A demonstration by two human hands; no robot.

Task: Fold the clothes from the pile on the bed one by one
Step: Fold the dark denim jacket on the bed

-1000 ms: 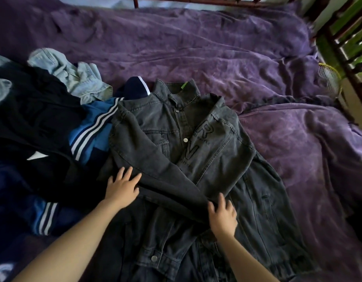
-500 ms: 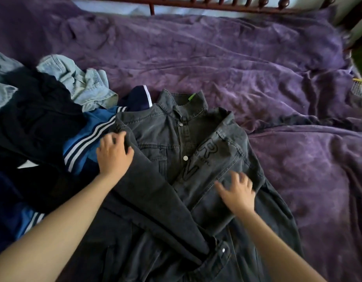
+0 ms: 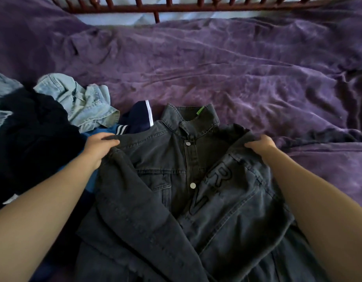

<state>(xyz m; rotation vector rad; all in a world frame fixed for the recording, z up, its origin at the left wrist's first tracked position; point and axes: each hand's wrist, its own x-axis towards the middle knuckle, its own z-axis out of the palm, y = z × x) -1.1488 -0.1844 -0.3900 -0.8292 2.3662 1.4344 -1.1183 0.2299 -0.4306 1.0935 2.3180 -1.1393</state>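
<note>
A dark grey denim jacket [image 3: 188,192] lies face up on the bed, collar pointing away, both sleeves folded across its front. My left hand [image 3: 98,146] grips the jacket's left shoulder, fingers curled over the seam. At the other shoulder my right hand [image 3: 260,144] holds the fabric edge, its fingers tucked under the cloth. To the left sits the pile of clothes [image 3: 33,143]: a black garment, a light blue denim shirt [image 3: 80,100] and a navy and blue striped top [image 3: 135,119].
A rumpled purple bedspread [image 3: 237,74] covers the bed, stretching wide behind and to the right of the jacket. A dark red wooden bed rail [image 3: 176,7] runs along the far edge.
Both hands moved up from the folded sleeves to the jacket's shoulders and took hold there. The camera view tipped forward, closer to the jacket.
</note>
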